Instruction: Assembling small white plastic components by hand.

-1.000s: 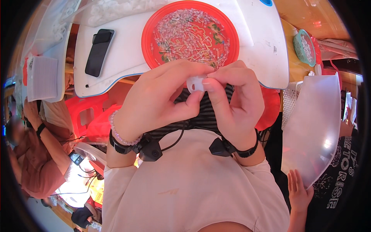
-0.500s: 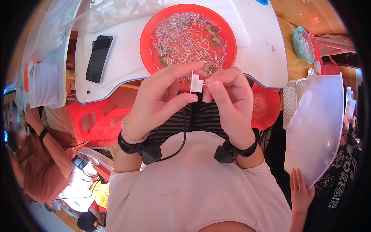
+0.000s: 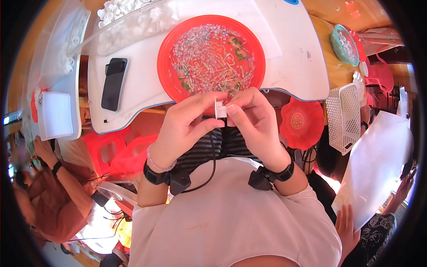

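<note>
A small white plastic holder with a flat flange (image 3: 220, 109) is held up at the near edge of the red plate. My left hand (image 3: 184, 122) pinches its flange between thumb and index finger. From the other side, my right hand (image 3: 255, 124) closes thumb and forefinger on the narrower end, hiding whatever thin piece may be between them. Beyond my hands, the round red plate (image 3: 165, 66) carries a loose heap of small clear LEDs (image 3: 195, 51) with long wire legs.
A dark phone (image 3: 114, 84) lies left of the plate on the white table (image 3: 302, 66). White plastic parts (image 3: 120, 11) fill a clear tray at the back left. At right are a scalloped red dish (image 3: 302, 123), a white basket (image 3: 343, 118) and a translucent sheet (image 3: 376, 160) held by another person.
My right fingertips have come closer against the white holder, covering the thin wire legs visible before. The other person's translucent sheet has swung outward, showing more of the basket.
</note>
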{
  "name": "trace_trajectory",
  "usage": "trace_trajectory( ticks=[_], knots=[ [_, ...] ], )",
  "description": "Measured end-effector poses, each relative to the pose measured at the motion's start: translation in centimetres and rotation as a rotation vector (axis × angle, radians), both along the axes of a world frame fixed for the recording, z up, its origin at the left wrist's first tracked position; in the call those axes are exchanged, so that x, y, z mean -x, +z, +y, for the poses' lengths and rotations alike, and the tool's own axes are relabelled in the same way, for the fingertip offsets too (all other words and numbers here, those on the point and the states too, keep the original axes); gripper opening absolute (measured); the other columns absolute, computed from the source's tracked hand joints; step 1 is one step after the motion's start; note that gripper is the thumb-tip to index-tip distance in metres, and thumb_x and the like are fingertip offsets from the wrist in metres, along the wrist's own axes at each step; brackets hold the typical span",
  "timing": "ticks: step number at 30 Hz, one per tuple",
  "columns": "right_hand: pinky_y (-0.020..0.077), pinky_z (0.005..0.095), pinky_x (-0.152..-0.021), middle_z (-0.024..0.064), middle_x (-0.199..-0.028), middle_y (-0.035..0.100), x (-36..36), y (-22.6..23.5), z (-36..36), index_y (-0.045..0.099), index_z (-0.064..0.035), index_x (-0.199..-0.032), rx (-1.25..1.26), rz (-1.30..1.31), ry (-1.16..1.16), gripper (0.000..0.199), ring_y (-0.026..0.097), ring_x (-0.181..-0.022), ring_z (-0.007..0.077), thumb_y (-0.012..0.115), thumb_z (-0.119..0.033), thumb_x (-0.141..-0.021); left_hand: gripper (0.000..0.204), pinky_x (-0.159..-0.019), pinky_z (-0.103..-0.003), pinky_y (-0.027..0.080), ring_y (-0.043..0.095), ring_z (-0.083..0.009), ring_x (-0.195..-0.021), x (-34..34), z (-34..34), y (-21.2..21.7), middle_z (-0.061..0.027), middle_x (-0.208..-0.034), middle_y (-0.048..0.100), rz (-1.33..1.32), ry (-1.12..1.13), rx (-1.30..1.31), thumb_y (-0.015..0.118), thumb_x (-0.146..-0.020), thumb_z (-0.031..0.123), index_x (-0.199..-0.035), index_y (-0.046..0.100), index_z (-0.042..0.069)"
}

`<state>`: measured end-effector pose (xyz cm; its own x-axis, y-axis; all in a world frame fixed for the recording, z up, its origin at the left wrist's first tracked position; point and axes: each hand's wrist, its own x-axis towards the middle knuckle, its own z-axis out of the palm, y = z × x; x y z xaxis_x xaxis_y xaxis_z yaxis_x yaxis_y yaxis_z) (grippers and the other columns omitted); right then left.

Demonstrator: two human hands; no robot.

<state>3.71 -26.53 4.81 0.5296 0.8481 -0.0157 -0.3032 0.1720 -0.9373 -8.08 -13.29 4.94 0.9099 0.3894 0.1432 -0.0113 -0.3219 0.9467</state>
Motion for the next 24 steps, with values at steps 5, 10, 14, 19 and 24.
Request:
trace_trajectory(
  ticks=[5,10,14,19,24],
  knots=[
    [0.0417,0.0204,-0.067,-0.0003,-0.084,0.051,0.0,-0.5,0.2,0.047,-0.0029,-0.092,-0.011,0.040,-0.002,0.005,0.049,-0.076,0.0043,0.052,-0.003,-0.093,0.046,-0.052,-0.022,0.039,0.048,-0.0090,-0.062,-0.3,0.1,-0.3,-0.0065,-0.093,0.062,0.023,0.004,-0.040,0.072,-0.076,0.009,-0.120,0.058,0.004],
    [0.0452,0.0228,-0.075,0.0046,-0.091,0.056,-0.3,-2.2,0.9,0.047,-0.0015,-0.094,0.016,-0.182,-0.084,0.005,0.054,-0.083,0.0082,0.051,-0.001,-0.093,0.049,-0.057,-0.019,0.036,0.041,-0.0051,-0.062,-0.4,0.5,-0.4,-0.0017,-0.095,0.060,0.147,0.005,-0.026,0.070,-0.079,0.009,-0.124,0.055,0.002],
    [0.0484,0.0283,-0.084,0.0161,-0.111,0.060,-1.9,-3.5,1.1,0.044,0.0009,-0.093,-0.029,0.046,-0.145,0.004,0.058,-0.097,0.0145,0.045,-0.002,-0.095,0.050,-0.057,-0.019,0.037,0.044,-0.0053,-0.065,-1.1,0.3,-2.2,-0.0027,-0.093,0.058,0.047,0.121,0.142,0.069,-0.079,0.003,-0.126,0.050,0.003],
    [0.0524,0.0403,-0.085,0.0152,-0.102,0.061,-5.3,-3.6,0.2,0.044,-0.0052,-0.090,-0.009,0.338,-0.159,0.008,0.062,-0.098,0.0292,0.045,-0.011,-0.096,0.034,-0.071,-0.018,0.039,0.047,-0.0049,-0.078,-0.8,0.7,-3.4,-0.0008,-0.095,0.056,0.098,0.137,0.243,0.061,-0.085,0.000,-0.118,0.055,0.001],
    [0.0474,0.0335,-0.068,0.0082,-0.088,0.057,-7.5,-3.4,0.9,0.047,-0.0097,-0.089,-0.018,0.608,-0.098,0.006,0.057,-0.077,0.0216,0.043,-0.014,-0.091,0.029,-0.076,-0.020,0.044,0.053,-0.0071,-0.087,-0.8,1.6,-4.0,-0.0031,-0.100,0.057,0.061,0.096,0.287,0.059,-0.087,0.001,-0.115,0.055,0.000]
  ],
)
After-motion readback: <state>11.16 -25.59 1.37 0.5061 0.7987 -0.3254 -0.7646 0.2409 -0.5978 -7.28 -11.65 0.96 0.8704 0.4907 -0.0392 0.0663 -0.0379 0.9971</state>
